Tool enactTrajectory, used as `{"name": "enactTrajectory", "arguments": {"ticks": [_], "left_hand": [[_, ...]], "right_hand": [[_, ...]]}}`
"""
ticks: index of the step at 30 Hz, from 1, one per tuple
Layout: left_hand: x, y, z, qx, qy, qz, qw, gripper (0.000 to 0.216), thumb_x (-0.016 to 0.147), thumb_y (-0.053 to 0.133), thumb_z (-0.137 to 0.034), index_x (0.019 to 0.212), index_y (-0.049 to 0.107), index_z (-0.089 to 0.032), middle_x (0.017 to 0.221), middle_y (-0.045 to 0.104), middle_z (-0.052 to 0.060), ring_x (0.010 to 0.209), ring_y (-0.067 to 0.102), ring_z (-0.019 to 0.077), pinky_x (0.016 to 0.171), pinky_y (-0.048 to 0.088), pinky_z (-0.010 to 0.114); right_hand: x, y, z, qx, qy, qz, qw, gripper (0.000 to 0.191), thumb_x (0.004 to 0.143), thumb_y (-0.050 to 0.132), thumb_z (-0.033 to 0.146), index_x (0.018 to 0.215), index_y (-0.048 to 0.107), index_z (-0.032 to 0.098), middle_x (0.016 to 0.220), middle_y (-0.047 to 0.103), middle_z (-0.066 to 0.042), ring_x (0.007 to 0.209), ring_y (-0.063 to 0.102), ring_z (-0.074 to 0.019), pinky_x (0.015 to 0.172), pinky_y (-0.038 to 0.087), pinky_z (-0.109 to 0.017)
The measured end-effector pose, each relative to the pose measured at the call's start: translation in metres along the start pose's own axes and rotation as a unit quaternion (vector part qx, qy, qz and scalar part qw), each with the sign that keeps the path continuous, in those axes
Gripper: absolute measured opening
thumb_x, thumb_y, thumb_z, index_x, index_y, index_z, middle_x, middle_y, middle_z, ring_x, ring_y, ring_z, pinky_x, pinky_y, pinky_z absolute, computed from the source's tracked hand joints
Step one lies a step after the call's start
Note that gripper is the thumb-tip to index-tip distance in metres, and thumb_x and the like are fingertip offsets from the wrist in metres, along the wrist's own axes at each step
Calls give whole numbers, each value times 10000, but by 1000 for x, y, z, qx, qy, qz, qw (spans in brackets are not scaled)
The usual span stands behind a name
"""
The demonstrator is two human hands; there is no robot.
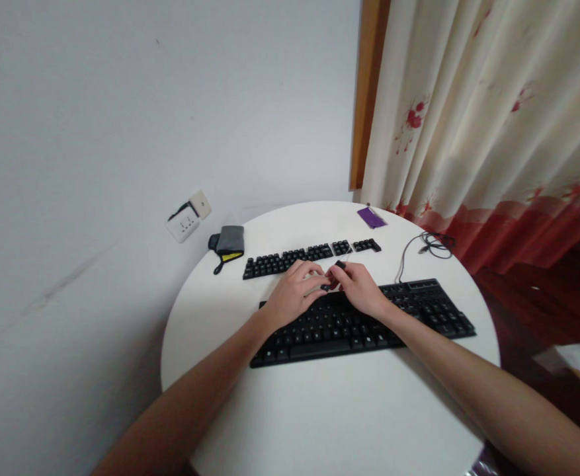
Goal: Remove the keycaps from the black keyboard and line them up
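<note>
Head camera: above the near side of the table (319,403)
Facing: forward and down, keyboard (354,325) at lower centre
Distance: close, yet wall (96,132) at left, curtain (473,125) upper right

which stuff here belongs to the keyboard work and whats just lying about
Seemingly in use:
black keyboard
loose black keys
small black piece in the right hand

Apparently just lying about:
grey pouch
flat purple item

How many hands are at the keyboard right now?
2: the left hand and the right hand, close together over the black keyboard's far edge, the right pinching a small black piece. No others show.
</note>
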State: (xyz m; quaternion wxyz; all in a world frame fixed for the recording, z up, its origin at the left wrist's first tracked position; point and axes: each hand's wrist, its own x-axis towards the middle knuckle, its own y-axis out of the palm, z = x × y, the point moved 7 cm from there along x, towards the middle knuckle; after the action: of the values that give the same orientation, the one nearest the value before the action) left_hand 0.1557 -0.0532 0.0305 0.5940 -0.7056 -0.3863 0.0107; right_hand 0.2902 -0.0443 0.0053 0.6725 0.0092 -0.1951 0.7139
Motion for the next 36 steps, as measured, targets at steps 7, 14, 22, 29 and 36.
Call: {"name": "enactTrajectory", "arguments": {"ticks": [7,14,22,29,36], "left_hand": [[0,-22,23,19,-59,-101,993,148,865,650,-329,983,709,-264,1179,552,57,1123,463,246,985,412,415],[-3,-21,95,129,-177,-72,973,111,783,737,-351,875,743,-288,1243,524,28,1143,410,279,965,350,456],[-2,-1,107,147,-156,-22,976,83,769,748,-348,823,755,-286,1224,542,22,1145,406,292,906,352,455],[-3,1,111,150,-161,-27,975,148,756,756,-358,879,747,-277,1181,544,35,1111,419,282,907,355,436],[-4,-2,113,167,-190,-50,966,447,737,764,-359,1159,639,-281,1208,526,64,1118,426,299,920,355,437]], "right_hand": [[0,1,-5,18,30,-14,999,374,913,466,442,751,643,155,687,679,-53,638,620,-161,620,471,-269],[1,1,-10,17,50,-15,998,363,906,469,430,802,653,134,731,698,-78,658,625,-162,635,474,-284],[1,3,-13,8,46,-4,999,361,913,460,414,781,644,132,720,694,-78,668,635,-168,630,476,-284],[0,2,-10,16,41,-4,999,376,911,461,439,774,638,136,722,698,-81,657,629,-167,630,471,-291],[0,2,-7,26,38,-6,999,376,906,468,452,768,630,141,719,697,-84,667,631,-172,632,476,-298]]}}
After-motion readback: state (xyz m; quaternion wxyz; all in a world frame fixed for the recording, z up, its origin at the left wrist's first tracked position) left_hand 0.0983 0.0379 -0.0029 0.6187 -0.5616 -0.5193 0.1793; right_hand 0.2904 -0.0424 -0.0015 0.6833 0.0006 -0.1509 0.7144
